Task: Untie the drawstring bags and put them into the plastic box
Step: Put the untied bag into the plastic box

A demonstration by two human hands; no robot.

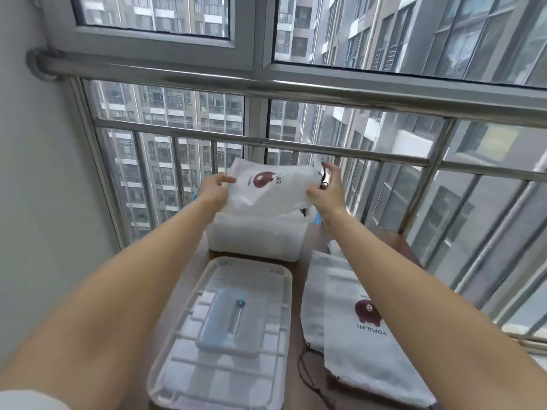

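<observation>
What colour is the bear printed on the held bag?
Dark maroon bear, clearest in the head view.

A narrow brown table by the railing, crowded end to end

The brown table (307, 263) carries a translucent plastic box (256, 239) at its far end, standing upright with white fabric showing through its wall. Just in front of the box lies its clear lid (225, 335), flat, with ribs and a latch part facing up. To the right of the lid, white drawstring bags (355, 329) lie stacked flat, the top one printed with a brown bear and "POPULAR", their dark cords (307, 377) trailing onto the tabletop.
</observation>
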